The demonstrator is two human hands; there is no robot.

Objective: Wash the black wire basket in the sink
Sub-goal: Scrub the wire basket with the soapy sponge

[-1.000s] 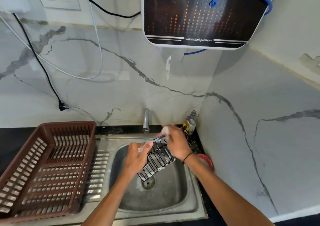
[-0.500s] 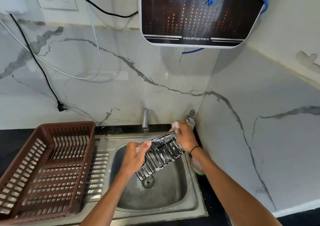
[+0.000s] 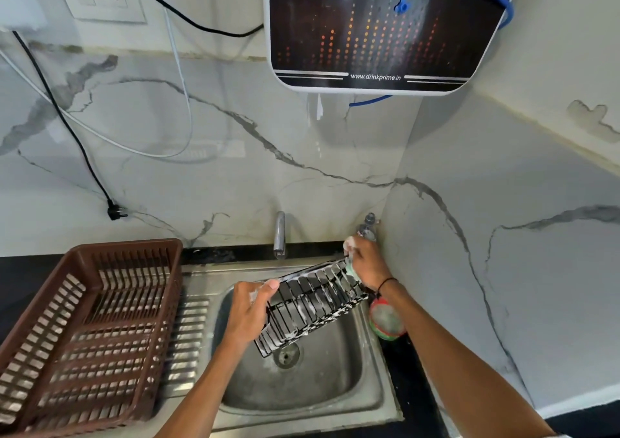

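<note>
The black wire basket (image 3: pixel 312 306), flecked with white suds, is held tilted above the steel sink (image 3: pixel 365 400), its low end over the drain. My left hand (image 3: pixel 250 313) grips its left edge, thumb over the top wire. My right hand (image 3: pixel 367 263) holds a soapy greenish scrubber (image 3: pixel 349 256) against the basket's upper right corner. The scrubber is mostly hidden by my fingers.
A brown plastic dish rack (image 3: pixel 90 330) stands on the drainboard to the left. The tap (image 3: pixel 279 236) rises behind the sink. A red-rimmed soap dish (image 3: pixel 385 320) and a small bottle (image 3: pixel 368 228) sit in the right corner. A water purifier (image 3: pixel 379 28) hangs above.
My right hand has slid with the scrubber from the basket's middle up to its far right corner. The basket has tipped a little flatter. The soap dish is now uncovered.
</note>
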